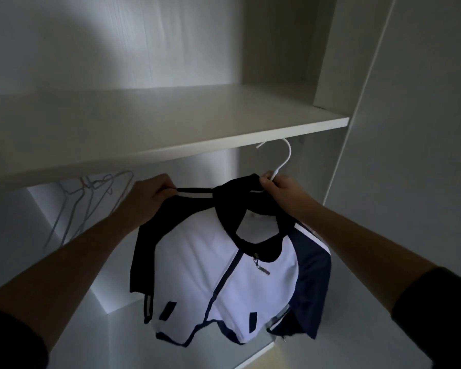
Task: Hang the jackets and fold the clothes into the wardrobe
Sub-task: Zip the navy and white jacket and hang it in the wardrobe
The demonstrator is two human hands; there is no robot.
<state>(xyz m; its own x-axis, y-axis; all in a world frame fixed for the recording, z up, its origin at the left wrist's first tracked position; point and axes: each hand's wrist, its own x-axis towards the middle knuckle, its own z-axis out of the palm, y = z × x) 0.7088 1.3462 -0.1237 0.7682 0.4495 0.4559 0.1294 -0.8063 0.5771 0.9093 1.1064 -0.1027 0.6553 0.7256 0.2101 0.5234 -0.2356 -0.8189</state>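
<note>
A white jacket (197,267) with navy sleeves, collar and zip hangs on a white hanger (282,161) inside the wardrobe, below the shelf. My left hand (149,194) grips the jacket's left shoulder. At the collar, my right hand (277,186) holds the neck of the hanger. The hook reaches up just under the shelf's front edge; the rail is hidden behind the shelf, so I cannot tell whether the hook is on it.
A wide white shelf (171,129) crosses the wardrobe above the hanging space. Several empty wire hangers (91,198) hang at the left under it. The wardrobe's white side panel (410,129) stands at the right, its floor (123,339) below the jacket.
</note>
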